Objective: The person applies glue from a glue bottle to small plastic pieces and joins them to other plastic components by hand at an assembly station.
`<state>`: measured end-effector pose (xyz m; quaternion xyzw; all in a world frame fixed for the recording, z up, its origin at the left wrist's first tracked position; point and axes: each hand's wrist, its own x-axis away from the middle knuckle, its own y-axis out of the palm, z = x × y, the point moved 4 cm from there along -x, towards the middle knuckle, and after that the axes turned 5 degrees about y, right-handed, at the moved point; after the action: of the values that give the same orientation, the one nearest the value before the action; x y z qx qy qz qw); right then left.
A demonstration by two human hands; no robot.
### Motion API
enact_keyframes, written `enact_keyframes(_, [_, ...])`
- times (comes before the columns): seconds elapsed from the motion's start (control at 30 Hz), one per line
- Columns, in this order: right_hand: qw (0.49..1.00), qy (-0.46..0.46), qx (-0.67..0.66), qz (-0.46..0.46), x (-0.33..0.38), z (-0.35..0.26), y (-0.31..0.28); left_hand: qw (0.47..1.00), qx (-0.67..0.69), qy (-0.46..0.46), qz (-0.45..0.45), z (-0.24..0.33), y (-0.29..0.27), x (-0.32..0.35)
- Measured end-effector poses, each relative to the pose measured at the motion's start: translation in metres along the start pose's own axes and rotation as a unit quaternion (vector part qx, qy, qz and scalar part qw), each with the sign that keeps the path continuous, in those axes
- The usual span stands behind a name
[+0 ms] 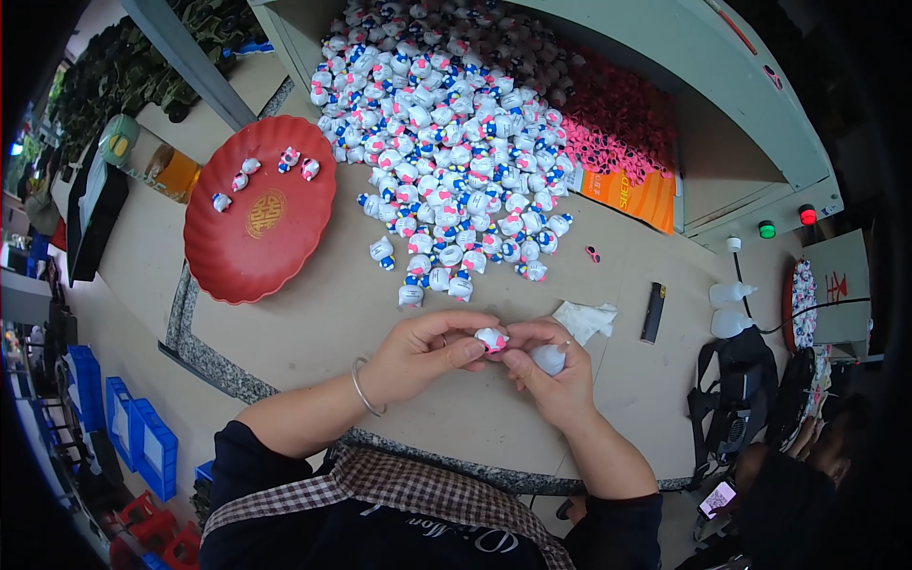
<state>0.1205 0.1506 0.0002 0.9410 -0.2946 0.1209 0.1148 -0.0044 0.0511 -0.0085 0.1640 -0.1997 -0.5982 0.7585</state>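
Close in front of me, my left hand pinches a small white figurine with pink parts between thumb and fingers. My right hand is curled round a small white squeeze bottle, and its fingertips meet the figurine from the right. Beyond my hands spreads a large heap of white figurines with blue and pink parts. To the left, a red scalloped plate carries several finished-looking figurines. A pile of small pink pieces lies at the back right, partly on an orange sheet.
A crumpled white cloth, a black lighter and a stray pink piece lie to the right. Two white bottles stand farther right by a black cable. A grey cabinet frame arches over the heap. A jar sits behind the plate.
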Motion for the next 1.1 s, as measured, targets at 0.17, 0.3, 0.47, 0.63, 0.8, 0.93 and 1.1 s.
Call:
enact_keyframes(0.17, [0.990, -0.090, 0.106, 0.022, -0.002, -0.008, 0.000, 1.000, 0.005, -0.019, 0.014, -0.009, -0.001, -0.001])
enact_keyframes(0.3, [0.991, -0.077, 0.107, 0.025, -0.004, -0.007, 0.000, 1.000, 0.004, -0.021, 0.018, -0.009, -0.002, 0.000])
enact_keyframes(0.47, [0.981, -0.117, 0.152, 0.020, -0.004, -0.013, 0.002, 1.000, -0.008, -0.023, 0.015, -0.010, -0.002, -0.001])
enact_keyframes(0.63, [0.974, -0.129, 0.183, 0.025, -0.004, -0.010, 0.005, 0.999, -0.033, -0.013, 0.025, -0.012, -0.005, 0.001])
enact_keyframes(0.8, [0.976, -0.121, 0.181, 0.033, -0.004, -0.008, 0.005, 0.999, -0.018, -0.032, 0.031, -0.012, -0.005, -0.001])
enact_keyframes(0.93, [0.978, -0.113, 0.169, 0.034, -0.002, -0.010, 0.004, 0.999, 0.010, -0.040, 0.029, -0.011, -0.003, 0.000])
enact_keyframes(1.1, [0.972, -0.130, 0.196, 0.027, -0.003, -0.009, 0.004, 0.999, -0.032, -0.018, 0.024, -0.011, -0.003, -0.001])
